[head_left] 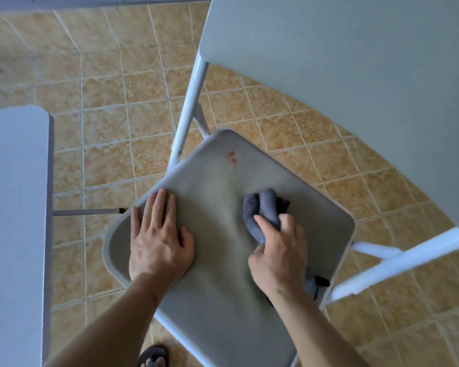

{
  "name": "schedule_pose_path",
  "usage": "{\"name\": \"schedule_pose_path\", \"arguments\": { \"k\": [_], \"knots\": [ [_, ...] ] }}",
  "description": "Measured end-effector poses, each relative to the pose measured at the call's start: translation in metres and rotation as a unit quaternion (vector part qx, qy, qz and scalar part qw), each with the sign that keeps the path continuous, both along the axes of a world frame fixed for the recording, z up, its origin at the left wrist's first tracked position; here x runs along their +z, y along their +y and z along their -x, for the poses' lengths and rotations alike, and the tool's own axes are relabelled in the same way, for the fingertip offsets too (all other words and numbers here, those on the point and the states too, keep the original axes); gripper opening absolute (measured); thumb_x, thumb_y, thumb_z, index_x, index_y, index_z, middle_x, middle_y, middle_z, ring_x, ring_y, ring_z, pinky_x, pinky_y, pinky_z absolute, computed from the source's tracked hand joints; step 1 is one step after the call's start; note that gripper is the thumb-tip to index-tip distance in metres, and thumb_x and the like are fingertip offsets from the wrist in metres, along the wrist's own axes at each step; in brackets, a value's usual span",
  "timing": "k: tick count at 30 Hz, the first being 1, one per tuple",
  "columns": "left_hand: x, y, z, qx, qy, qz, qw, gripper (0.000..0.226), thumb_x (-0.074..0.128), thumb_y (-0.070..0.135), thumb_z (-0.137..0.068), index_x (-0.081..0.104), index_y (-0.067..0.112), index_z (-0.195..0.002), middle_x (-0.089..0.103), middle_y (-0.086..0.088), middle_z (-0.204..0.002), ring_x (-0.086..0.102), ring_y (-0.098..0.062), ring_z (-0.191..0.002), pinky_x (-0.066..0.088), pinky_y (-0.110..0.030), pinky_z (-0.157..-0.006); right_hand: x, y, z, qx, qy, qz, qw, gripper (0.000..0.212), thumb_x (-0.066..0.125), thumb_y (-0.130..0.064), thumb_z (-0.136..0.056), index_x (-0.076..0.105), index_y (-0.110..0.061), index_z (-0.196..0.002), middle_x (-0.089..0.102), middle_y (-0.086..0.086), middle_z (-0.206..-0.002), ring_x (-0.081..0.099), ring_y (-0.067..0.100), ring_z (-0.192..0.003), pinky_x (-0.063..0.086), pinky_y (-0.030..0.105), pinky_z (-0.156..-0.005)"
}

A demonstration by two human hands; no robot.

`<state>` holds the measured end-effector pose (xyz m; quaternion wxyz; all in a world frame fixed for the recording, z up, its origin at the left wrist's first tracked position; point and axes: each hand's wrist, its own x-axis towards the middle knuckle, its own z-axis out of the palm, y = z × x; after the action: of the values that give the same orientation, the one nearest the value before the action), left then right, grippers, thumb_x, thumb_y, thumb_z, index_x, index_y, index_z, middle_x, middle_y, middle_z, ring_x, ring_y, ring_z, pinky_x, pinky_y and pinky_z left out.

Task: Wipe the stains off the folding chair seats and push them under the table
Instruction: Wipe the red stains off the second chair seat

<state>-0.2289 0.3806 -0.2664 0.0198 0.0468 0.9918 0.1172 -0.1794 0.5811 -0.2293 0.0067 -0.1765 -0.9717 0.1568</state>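
Wiping step, not done. Table (13,207) sits at left, chair not yet pushed under. Folding chair seat (223,260) centre frame, backrest (355,88) at upper right. Left hand (159,239) flat and spread, pressing the seat's left edge to steady it. Right hand (278,255) closed around bunched grey cloth (263,210), mid-seat. Red stain (232,157) near the seat's far edge, beyond the cloth, untouched. Next: likely sweep cloth forward onto it.

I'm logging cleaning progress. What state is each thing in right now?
chair seat: unfolded, not yet clean
red stain: on the seat, not under the cloth
grey cloth: bunched, pressed on the seat
right hand: gripping the cloth
left hand: flat, bracing the seat
table: chair not under it
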Motion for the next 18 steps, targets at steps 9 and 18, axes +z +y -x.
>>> {"name": "schedule_pose_path", "arguments": {
  "k": [9,18],
  "knots": [
    [0.005,0.003,0.002,0.003,-0.018,0.012,1.0,0.075,0.044,0.039,-0.081,0.034,0.011,-0.15,0.028,-0.009,-0.159,0.019,-0.023,-0.149,0.01,-0.05,-0.121,-0.009,0.035,0.07,0.162,-0.006,-0.058,0.985,0.061,0.058,-0.008,-0.078,0.058,-0.03,-0.135,0.049,0.009,-0.115,0.044,0.035,-0.096,0.04,0.045,-0.078],
    [0.005,0.002,0.005,0.008,-0.035,0.019,0.999,0.077,0.044,0.039,-0.079,0.033,0.012,-0.151,0.028,-0.01,-0.159,0.019,-0.025,-0.149,0.013,-0.053,-0.12,-0.002,0.037,0.064,-0.022,-0.018,-0.003,1.0,0.054,0.06,-0.005,-0.078,0.064,-0.026,-0.127,0.05,0.013,-0.12,0.045,0.04,-0.107,0.039,0.048,-0.087]
  ]
}}
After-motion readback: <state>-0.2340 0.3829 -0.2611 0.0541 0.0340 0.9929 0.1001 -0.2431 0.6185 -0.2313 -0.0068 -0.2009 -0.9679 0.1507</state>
